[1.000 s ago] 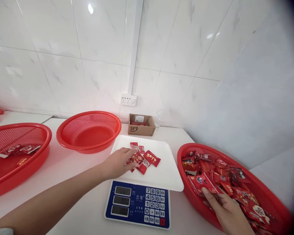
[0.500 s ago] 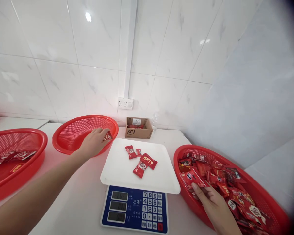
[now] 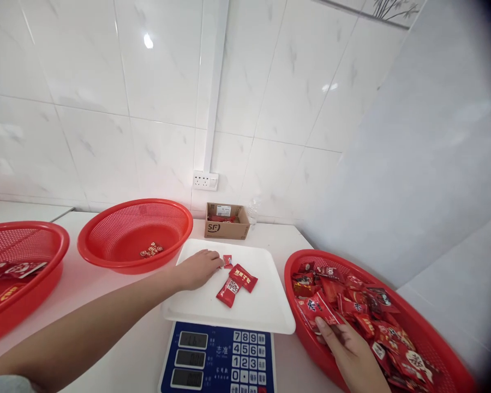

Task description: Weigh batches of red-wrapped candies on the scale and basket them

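My left hand [image 3: 200,268] lies over the left part of the white scale tray [image 3: 253,314], fingers curled down; whatever is under them is hidden. Just right of the fingertips is a tiny red packet [image 3: 228,261]. Two larger red snack packets overlap beside it, one [image 3: 244,277] at the back and one [image 3: 228,292] in front. My right hand [image 3: 349,346] pinches a red snack packet [image 3: 317,308] with a dark character on it, at the near left side of the right red basket [image 3: 445,355]. Many red packets fill that basket.
The middle-left red basket [image 3: 94,224] has a red and cream packet [image 3: 151,250] inside. Another red basket [image 3: 59,273] with packets stands far left. Behind the tray are an SF cardboard box [image 3: 229,231] and a clear plastic bottle [image 3: 253,212]. The scale's blue keypad [image 3: 219,357] faces me.
My left hand has let go of a packet into the middle-left basket and moved right onto the tray, covering where the left packet lay. My right hand still holds its packet.
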Demonstrator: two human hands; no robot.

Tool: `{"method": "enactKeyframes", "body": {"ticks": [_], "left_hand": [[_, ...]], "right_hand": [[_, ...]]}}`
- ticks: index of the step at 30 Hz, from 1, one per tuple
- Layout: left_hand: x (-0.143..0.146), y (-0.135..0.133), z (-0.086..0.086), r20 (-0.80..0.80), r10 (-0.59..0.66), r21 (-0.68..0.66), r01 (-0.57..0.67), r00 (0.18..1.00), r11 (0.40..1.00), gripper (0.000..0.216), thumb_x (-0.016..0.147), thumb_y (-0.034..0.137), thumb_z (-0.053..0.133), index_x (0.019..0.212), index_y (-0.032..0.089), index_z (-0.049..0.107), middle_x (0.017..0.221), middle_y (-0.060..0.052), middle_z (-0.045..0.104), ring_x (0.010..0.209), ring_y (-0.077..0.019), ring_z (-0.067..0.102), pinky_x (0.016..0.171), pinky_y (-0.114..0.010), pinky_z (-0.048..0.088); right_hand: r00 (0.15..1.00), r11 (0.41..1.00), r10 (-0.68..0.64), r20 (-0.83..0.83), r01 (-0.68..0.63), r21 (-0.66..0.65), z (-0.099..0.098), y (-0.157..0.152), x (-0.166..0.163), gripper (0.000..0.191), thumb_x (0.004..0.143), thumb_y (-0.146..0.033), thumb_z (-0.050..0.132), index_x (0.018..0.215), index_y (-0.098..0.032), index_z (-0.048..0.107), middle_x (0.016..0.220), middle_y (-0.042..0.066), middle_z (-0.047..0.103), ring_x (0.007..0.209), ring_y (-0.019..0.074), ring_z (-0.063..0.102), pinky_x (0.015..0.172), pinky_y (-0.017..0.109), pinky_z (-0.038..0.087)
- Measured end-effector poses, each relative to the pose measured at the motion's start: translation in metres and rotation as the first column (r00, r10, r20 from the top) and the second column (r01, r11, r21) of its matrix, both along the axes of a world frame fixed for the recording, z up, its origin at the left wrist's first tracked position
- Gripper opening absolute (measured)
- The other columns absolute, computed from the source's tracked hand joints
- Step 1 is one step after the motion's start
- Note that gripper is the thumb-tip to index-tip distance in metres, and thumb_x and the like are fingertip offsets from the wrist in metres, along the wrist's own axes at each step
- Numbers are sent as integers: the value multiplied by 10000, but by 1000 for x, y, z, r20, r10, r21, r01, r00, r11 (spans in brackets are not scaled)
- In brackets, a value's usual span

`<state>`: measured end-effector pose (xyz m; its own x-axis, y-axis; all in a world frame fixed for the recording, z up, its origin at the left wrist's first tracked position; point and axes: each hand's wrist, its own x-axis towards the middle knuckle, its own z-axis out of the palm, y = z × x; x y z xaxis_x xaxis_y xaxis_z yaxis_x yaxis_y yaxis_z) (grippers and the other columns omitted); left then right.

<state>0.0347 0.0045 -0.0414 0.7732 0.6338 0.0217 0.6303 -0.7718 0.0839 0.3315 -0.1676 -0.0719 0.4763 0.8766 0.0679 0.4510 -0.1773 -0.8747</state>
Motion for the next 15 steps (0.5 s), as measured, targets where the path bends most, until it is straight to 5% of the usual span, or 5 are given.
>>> {"method": "enactKeyframes", "body": {"ticks": [8, 12, 15], "left_hand": [[-42, 24, 26, 40, 366, 136, -368, 930, 920, 465, 810, 31, 317, 1222, 187, 467, 1027, -132, 606, 883, -258, 615, 657, -341, 466], [-72, 43, 37, 55, 468, 154, -470, 882, 869, 350, 866, 126, 304, 1141, 138, 521, 905, -144, 622, 850, -289, 620, 700, -404, 462], [-69, 42, 37, 61, 394, 137, -399, 917, 907, 321, 882, 183, 323, 1086, 140, 568, 1033, -154, 623, 992, -299, 583, 828, -440, 434]], "right_hand": [[999, 999, 23, -43, -24, -35, -10, -1, 5, 574, 721, -594, 549, 1106, -173, 610, 988, 75, 710, 881, 276, 657, 813, 365, 512], [999, 999, 34, -14, -34, -16, -6, 0, 1, 572, 721, -590, 540, 1110, -177, 613, 1033, 81, 700, 869, 274, 662, 816, 353, 514], [999, 999, 35, -2, -35, 11, -5, 0, 0, 509, 713, -577, 550, 1022, -185, 648, 1028, 83, 703, 857, 277, 668, 771, 343, 532]]}}
